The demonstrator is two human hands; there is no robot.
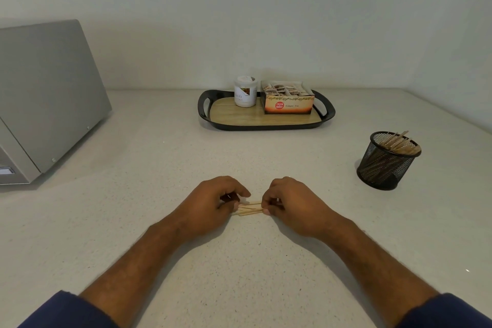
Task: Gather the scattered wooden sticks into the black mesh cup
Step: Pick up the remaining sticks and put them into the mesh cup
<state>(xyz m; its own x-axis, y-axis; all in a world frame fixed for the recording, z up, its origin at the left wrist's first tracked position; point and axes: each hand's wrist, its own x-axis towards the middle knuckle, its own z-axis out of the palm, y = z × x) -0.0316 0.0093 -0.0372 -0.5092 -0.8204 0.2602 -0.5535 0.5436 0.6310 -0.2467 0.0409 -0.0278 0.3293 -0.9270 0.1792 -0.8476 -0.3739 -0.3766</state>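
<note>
A person's two bare forearms reach onto a pale speckled countertop (159, 168). The left hand (213, 205) and right hand (290, 206) face each other, fingertips pinched closed on opposite ends of a small bundle of wooden sticks (250, 208) that lies flat on the counter between them (only the bundle's middle shows). Well apart, to the right and farther back, a black mesh cup (386, 165) stands with more sticks leaning inside it. Behind, near the wall, a black-rimmed tray (266, 125) carries a white jar (245, 92) and an open box of tea bags (288, 101). A grey appliance (45, 98) sits at the far left.
</note>
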